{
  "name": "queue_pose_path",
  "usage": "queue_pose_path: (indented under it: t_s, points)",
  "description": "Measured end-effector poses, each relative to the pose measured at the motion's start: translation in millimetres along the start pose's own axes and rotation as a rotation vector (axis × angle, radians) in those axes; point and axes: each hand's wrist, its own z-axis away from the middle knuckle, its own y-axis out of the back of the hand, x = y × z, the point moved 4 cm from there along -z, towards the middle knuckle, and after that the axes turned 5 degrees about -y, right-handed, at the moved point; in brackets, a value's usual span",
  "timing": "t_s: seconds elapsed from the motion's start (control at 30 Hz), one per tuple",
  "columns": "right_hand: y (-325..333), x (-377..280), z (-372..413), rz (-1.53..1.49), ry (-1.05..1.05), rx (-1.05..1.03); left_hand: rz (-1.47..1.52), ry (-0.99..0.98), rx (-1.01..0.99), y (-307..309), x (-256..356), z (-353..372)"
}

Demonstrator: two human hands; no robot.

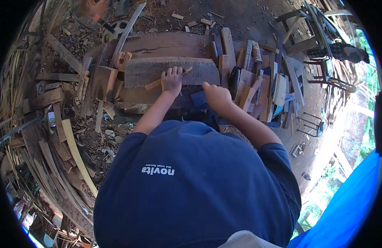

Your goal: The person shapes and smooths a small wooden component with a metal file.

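While under left grip [172,84], wooden strip [153,84]

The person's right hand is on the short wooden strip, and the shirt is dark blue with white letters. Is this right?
No: the head view shows the left hand on the short wooden strip, not the right hand. The rest is right.

A narrow, light-brown wood strip [153,85] slants across a broad, weathered grey board [137,72], which lies lengthwise between the table's [182,41] far and near edges.
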Motion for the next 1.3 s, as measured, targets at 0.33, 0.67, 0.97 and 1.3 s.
queue_pose_path:
  t_s: [0.33,0.67,0.97,1.3]
  points:
    - [-24,-16,-25,-0.182,-0.037,-0.035,0.005,-0.002,-0.026,2,-2,-5]
    - [-60,-22,-106,-0.546,-0.113,0.063,0.049,-0.003,-0.055,4,-3,-7]
    - [-27,-44,-77,-0.175,-0.034,0.113,0.107,-0.016,-0.053,2,-8,-12]
    - [-11,-33,-86,-0.03,0.046,0.089,-0.084,-0.158,0.024,9,-7,-30]
